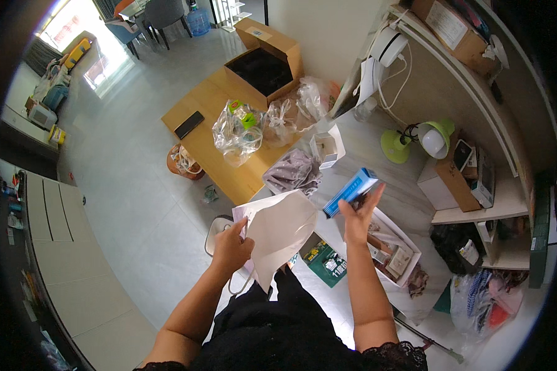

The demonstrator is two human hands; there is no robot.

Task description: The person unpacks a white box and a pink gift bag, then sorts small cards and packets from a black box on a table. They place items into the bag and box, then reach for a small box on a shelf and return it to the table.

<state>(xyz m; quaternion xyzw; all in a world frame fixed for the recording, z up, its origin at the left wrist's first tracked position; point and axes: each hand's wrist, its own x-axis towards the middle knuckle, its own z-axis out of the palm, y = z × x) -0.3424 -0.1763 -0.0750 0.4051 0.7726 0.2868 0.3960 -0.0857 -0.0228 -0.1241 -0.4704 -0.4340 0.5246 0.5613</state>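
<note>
My left hand (pixel 231 246) grips the edge of a white paper bag (pixel 281 230), whose wide mouth faces up in front of my legs. A cord handle hangs at the bag's lower left. In my right hand (pixel 358 224) is a slim blue-and-white carton (pixel 353 190), tilted and held just right of the bag, apart from it. What the carton contains does not show. Below the right hand, a white open box (pixel 408 272) holds several small packs. A small white open box (pixel 328 148) and a bunched greyish-purple cloth (pixel 294 172) lie beyond the bag.
On the wooden table (pixel 195 105) are a phone (pixel 189 125), clear plastic bags (pixel 238 136) and an open cardboard box (pixel 260 69). A green lamp (pixel 395 146) stands right, near shelves (pixel 476 213). A green box (pixel 325 263) lies below, and a basket (pixel 182 164) sits left of the table.
</note>
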